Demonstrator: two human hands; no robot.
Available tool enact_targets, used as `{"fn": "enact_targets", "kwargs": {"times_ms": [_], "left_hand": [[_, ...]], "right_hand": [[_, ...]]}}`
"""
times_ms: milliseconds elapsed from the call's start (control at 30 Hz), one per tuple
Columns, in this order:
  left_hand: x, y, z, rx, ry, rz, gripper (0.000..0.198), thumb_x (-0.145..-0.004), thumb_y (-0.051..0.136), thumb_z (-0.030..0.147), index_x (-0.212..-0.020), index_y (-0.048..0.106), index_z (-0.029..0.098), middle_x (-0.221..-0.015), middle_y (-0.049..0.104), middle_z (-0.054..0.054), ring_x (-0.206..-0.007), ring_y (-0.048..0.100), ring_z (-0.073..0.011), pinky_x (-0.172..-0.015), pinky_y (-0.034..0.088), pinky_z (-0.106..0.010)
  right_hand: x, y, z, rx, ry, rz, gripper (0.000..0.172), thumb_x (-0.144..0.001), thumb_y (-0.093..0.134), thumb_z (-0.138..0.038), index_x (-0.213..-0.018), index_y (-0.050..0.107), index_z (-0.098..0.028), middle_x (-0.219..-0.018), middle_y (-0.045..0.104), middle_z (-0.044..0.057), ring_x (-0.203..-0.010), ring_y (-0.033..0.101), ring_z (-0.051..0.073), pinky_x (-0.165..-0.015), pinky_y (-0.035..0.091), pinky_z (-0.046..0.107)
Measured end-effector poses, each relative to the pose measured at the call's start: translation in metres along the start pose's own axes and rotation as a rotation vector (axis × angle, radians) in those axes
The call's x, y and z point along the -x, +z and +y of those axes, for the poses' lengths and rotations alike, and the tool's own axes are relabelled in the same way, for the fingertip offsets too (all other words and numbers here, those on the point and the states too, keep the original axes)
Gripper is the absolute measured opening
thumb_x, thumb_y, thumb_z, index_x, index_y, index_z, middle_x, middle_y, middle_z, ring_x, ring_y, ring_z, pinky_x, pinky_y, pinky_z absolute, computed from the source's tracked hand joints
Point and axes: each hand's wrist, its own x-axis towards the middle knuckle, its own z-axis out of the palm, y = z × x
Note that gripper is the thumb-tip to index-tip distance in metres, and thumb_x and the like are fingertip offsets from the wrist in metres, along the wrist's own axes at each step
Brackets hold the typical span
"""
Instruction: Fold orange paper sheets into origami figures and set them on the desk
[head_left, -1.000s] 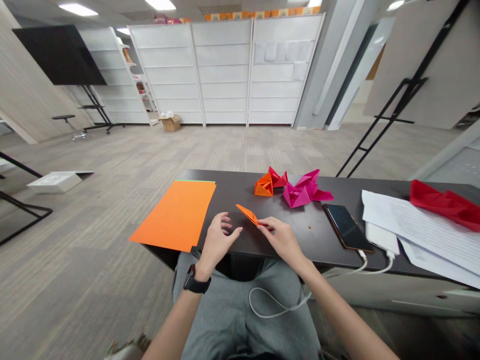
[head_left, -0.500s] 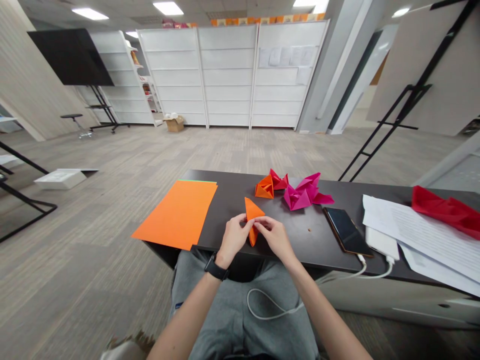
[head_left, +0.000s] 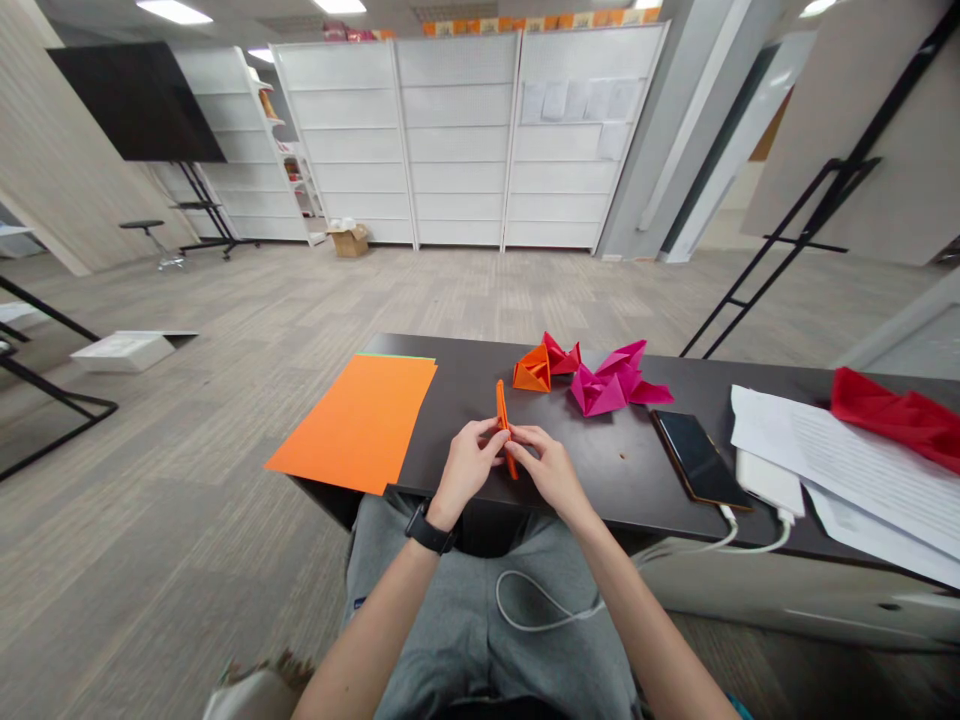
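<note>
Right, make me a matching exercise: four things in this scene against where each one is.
Things:
1. Narrow folded orange paper strip
2. Flat stack of orange paper sheets
3. Black smartphone
4. Black wristwatch

Places:
A. On the left wrist
B. At the left end of the dark table
C. Pinched between the left hand and right hand
D. Between the magenta paper origami and white printed sheets

Pairs: 1-C, 2-B, 3-D, 4-A
</note>
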Motion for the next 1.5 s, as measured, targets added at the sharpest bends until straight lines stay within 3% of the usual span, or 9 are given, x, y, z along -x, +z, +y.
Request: {"fn": "enact_targets", "kwargs": {"times_ms": [233,400,633,800,1100,1267,1500], "left_hand": [[-0.002,0.000,-0.005,0.044,-0.003,-0.009,0.032,-0.089,0.066,0.027,-0.119,0.068,0.015,-0.122,0.067,-0.014,-0.089,0.072,-0.0191,-0.071,0.066,-0.033],[0.000,0.003,-0.001,-0.027,0.004,0.021,0.030,-0.090,0.059,0.021,-0.119,0.065,0.015,-0.117,0.068,-0.013,-0.083,0.071,-0.0166,-0.067,0.064,-0.030],[0.002,0.008,0.006,-0.339,0.111,0.199,0.020,-0.083,0.058,0.011,-0.102,0.062,0.017,-0.100,0.071,-0.007,-0.078,0.070,-0.0151,-0.075,0.056,-0.028],[0.000,0.013,0.007,-0.445,0.102,0.294,0.025,-0.079,0.063,0.015,-0.103,0.056,0.018,-0.096,0.069,-0.008,-0.080,0.068,-0.0179,-0.076,0.053,-0.030],[-0.005,0.012,0.008,-0.596,0.203,0.265,0.019,-0.076,0.055,0.004,-0.087,0.054,0.020,-0.088,0.064,-0.002,-0.074,0.061,-0.0144,-0.073,0.048,-0.026],[-0.005,0.004,0.006,-0.650,0.259,0.234,0.016,-0.077,0.054,0.005,-0.082,0.054,0.020,-0.084,0.060,-0.001,-0.072,0.059,-0.0136,-0.071,0.047,-0.025],[-0.003,-0.008,0.005,-0.663,0.289,0.229,0.026,-0.077,0.051,0.001,-0.094,0.059,0.020,-0.093,0.061,-0.003,-0.083,0.063,-0.0153,-0.076,0.051,-0.026]], "right_hand": [[0.000,0.006,0.003,0.014,0.013,0.066,0.031,-0.085,0.066,-0.033,-0.113,0.073,-0.021,-0.112,0.069,0.010,-0.096,0.069,0.023,-0.089,0.055,0.039],[-0.002,0.007,0.002,0.045,-0.035,0.048,0.024,-0.088,0.062,-0.030,-0.107,0.075,-0.023,-0.111,0.072,0.009,-0.104,0.068,0.024,-0.096,0.052,0.041],[-0.001,0.013,0.004,0.101,-0.049,0.133,0.023,-0.085,0.058,-0.023,-0.102,0.073,-0.021,-0.106,0.072,0.009,-0.098,0.068,0.024,-0.093,0.053,0.040],[0.001,0.021,0.001,0.110,-0.029,0.233,0.034,-0.085,0.051,-0.020,-0.116,0.065,-0.019,-0.109,0.072,0.010,-0.097,0.068,0.023,-0.091,0.054,0.041],[-0.006,0.010,0.003,0.267,0.044,0.330,0.021,-0.077,0.050,-0.018,-0.092,0.065,-0.021,-0.088,0.072,0.007,-0.079,0.067,0.022,-0.075,0.053,0.036],[-0.006,0.005,0.002,0.330,0.050,0.301,0.005,-0.079,0.054,-0.024,-0.078,0.059,-0.023,-0.075,0.068,0.003,-0.068,0.062,0.020,-0.069,0.049,0.033],[-0.006,0.001,0.003,0.334,-0.011,0.233,0.021,-0.084,0.049,-0.019,-0.101,0.061,-0.021,-0.083,0.068,0.004,-0.075,0.065,0.022,-0.075,0.051,0.036]]}}
